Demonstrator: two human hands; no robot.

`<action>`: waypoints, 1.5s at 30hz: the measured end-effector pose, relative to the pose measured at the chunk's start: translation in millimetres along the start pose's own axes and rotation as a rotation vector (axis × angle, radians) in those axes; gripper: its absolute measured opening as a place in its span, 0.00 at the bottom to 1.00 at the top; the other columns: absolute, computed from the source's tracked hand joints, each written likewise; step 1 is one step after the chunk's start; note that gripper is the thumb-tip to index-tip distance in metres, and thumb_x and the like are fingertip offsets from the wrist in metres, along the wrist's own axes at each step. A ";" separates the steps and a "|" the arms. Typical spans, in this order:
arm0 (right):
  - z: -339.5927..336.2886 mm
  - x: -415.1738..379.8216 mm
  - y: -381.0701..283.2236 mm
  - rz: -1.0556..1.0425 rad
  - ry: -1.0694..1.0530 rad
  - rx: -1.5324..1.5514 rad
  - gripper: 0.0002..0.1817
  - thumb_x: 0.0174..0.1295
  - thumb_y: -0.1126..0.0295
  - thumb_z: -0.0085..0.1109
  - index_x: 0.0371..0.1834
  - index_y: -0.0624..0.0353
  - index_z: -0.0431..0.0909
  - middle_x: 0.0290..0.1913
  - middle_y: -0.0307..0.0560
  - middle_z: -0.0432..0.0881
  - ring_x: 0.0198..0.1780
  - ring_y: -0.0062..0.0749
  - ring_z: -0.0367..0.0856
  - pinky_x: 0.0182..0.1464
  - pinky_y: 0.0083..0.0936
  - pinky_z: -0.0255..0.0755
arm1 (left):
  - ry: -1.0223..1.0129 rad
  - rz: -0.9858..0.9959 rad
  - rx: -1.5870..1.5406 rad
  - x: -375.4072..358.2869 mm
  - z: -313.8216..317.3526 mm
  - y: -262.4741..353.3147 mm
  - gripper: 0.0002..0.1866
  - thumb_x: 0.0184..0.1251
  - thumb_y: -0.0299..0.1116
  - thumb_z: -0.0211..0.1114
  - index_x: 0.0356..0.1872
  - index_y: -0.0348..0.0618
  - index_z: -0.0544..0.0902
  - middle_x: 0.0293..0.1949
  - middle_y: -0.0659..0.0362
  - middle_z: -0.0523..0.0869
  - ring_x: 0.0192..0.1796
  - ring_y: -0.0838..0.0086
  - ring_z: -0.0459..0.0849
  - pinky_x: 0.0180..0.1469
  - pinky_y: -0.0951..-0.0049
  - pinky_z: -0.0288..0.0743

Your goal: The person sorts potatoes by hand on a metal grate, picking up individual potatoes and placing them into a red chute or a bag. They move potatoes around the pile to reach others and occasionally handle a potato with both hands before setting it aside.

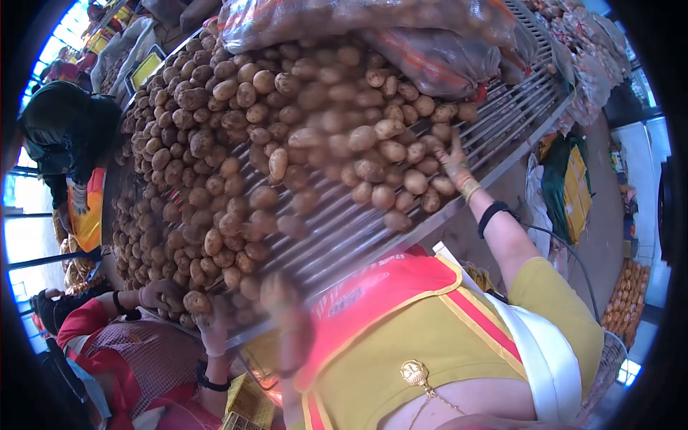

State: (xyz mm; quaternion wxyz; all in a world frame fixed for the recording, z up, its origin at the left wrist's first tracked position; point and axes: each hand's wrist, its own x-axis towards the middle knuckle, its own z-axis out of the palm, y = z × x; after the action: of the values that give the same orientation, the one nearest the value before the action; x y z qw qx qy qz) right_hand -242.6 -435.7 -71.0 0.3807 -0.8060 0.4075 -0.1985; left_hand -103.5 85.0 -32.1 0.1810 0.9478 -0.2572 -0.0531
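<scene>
Brown potatoes (pixel 369 170) lie in a broad heap over a slatted metal table (pixel 326 236). My right hand (pixel 455 163) is at the right end of the heap, its fingers stretched out against the outermost potatoes. Nothing is visibly gripped in it. My left hand (pixel 281 299) is at the table's near edge, beside the potatoes at the lower left. Motion smears its fingers, so whether it holds anything does not show. Several potatoes in the middle of the heap are blurred.
Full mesh sacks (pixel 373 18) lie across the table's far side. At the lower left, a co-worker's gloved hands (pixel 213 326) are among potatoes. Another person in dark green (pixel 64 125) is at the far left. A yellow crate (pixel 251 405) stands below the near edge.
</scene>
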 end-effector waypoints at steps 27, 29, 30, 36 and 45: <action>119.3 -157.3 -136.0 0.135 -0.540 0.532 0.19 0.73 0.67 0.54 0.64 0.63 0.77 0.58 0.43 0.82 0.58 0.26 0.78 0.62 0.23 0.71 | 0.318 -0.093 -0.232 -24.1 -21.6 -22.1 0.31 0.60 0.31 0.60 0.68 0.36 0.73 0.67 0.40 0.73 0.70 0.39 0.69 0.71 0.41 0.62; 91.0 -149.1 -126.4 0.260 -0.460 0.560 0.19 0.73 0.67 0.55 0.64 0.62 0.77 0.58 0.41 0.81 0.57 0.25 0.78 0.61 0.22 0.71 | 0.247 0.129 -0.047 -0.9 -24.2 4.0 0.30 0.61 0.37 0.62 0.67 0.42 0.75 0.68 0.44 0.73 0.70 0.40 0.69 0.71 0.38 0.60; 80.0 -145.5 -123.5 0.323 -0.416 0.577 0.19 0.73 0.68 0.56 0.64 0.61 0.77 0.58 0.40 0.81 0.57 0.24 0.78 0.61 0.22 0.71 | 0.202 0.230 0.018 9.1 -20.2 15.5 0.31 0.61 0.39 0.63 0.67 0.43 0.76 0.68 0.44 0.73 0.70 0.41 0.69 0.71 0.38 0.59; 57.0 -133.8 -92.6 0.024 -0.413 0.346 0.19 0.72 0.66 0.56 0.63 0.60 0.78 0.62 0.46 0.79 0.64 0.33 0.76 0.65 0.28 0.69 | 0.084 0.354 0.042 97.2 17.8 68.4 0.31 0.56 0.39 0.71 0.63 0.45 0.77 0.65 0.49 0.76 0.59 0.48 0.77 0.61 0.51 0.73; 70.1 -60.1 -163.7 -0.569 -0.441 -0.053 0.17 0.68 0.65 0.55 0.56 0.58 0.81 0.63 0.53 0.77 0.64 0.49 0.77 0.65 0.39 0.70 | -0.093 0.335 0.000 106.7 23.9 75.8 0.13 0.53 0.33 0.68 0.42 0.47 0.83 0.42 0.54 0.82 0.44 0.57 0.83 0.44 0.56 0.78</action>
State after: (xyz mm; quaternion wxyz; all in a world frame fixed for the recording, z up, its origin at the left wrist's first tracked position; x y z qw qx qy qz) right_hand -151.0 -293.6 11.1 0.3681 -0.9201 0.0800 -0.1071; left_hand -51.6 -37.4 -27.1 0.1754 0.8882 -0.4196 -0.0660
